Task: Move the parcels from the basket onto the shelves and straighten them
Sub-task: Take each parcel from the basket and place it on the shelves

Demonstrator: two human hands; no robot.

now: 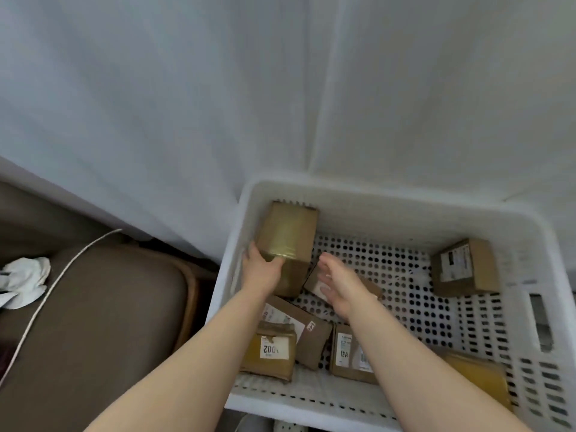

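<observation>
One tall parcel [288,235] stands in the basket [389,194], far-left corner; left hand [263,269] grips it. Right hand [339,283] just beside, fingers straight, empty.

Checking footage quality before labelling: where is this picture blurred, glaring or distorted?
Head view: the right hand is smeared by motion blur; tape on the tall box gripped by the left hand shows glare; the wide-angle lens bows the basket rim; lighting is even.
</observation>
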